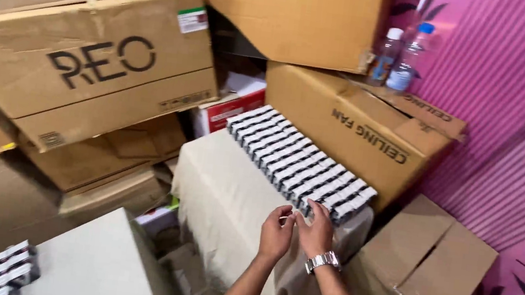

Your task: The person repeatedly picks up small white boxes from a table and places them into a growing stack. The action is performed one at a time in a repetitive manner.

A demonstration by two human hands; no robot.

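Both forearms reach up from the lower edge, bare, converging so the hands sit side by side. The left hand [275,232] curls loosely with fingers bent, while the right hand [317,231] lies flatter, fingers extended forward.

Head view: the left hand [275,232] and right hand [317,231], the latter above a metal wristwatch [322,261], rest side by side at the 6 o'clock end of a long block of small white-and-dark boxes [297,162] on a cloth-covered surface [223,196], right fingertips touching the nearest boxes. Cardboard cartons [86,59] are stacked from 9 to 12 o'clock, two plastic bottles [399,57] stand at 1 o'clock, and an open carton [424,267] sits at 4 o'clock.
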